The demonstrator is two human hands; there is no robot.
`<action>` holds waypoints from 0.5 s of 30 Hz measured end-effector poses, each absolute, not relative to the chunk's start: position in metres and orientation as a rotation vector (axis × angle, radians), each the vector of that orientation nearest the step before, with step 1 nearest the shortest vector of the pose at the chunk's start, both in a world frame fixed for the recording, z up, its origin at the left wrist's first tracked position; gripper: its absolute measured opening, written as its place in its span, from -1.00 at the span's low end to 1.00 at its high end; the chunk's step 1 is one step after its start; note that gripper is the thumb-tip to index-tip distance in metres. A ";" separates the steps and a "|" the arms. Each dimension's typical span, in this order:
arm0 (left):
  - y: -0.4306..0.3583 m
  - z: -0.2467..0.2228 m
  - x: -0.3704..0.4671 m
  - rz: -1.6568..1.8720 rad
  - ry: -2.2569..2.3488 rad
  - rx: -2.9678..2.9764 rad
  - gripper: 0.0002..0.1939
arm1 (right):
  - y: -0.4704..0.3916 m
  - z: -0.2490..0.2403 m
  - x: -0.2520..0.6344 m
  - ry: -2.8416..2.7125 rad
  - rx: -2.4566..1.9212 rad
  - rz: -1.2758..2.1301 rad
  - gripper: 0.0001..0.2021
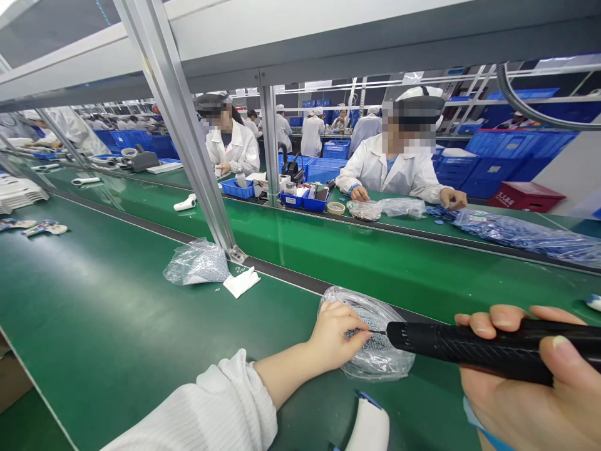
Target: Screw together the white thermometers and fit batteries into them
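My right hand (511, 401) is wrapped round a black electric screwdriver (441, 341), held almost level with its bit pointing left. At the bit's tip, my left hand (333, 335) has thumb and forefinger pinched together; whatever is between them is too small to make out. Beneath both lies an open clear plastic bag (389, 366) of small metal pieces that look like screws. A white curved plastic housing (370, 426) with a blue edge lies at the bottom of the view, partly cut off.
Another clear bag of small parts (197, 262) and a crumpled white paper (241, 282) lie by a metal post (188, 125). Beyond runs a green conveyor belt (300, 241) with a white housing (184, 202) on it. Co-workers sit across, one handling blue pieces (446, 214).
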State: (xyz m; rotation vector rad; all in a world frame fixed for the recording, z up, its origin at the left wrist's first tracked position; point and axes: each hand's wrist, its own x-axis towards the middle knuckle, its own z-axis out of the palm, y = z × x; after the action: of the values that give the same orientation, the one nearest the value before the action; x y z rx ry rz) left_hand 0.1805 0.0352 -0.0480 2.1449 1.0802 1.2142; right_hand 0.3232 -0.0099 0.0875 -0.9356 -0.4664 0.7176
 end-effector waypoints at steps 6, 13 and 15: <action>0.034 -0.048 0.181 1.183 1.094 2.160 -0.92 | -0.011 0.087 0.321 -0.481 -0.938 0.719 -0.68; 0.034 -0.046 0.177 1.109 1.104 2.184 -0.53 | -0.013 0.087 0.324 -0.513 -0.922 0.703 -0.68; 0.028 -0.044 0.173 1.112 1.101 2.183 -0.52 | -0.016 0.084 0.328 -0.548 -0.917 0.709 -0.67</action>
State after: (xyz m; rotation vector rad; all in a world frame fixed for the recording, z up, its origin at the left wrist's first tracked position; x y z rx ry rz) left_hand 0.1727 0.0276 -0.0443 2.1832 1.1015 1.1125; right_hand 0.3279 -0.0159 0.0839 -0.9165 -0.5479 0.7087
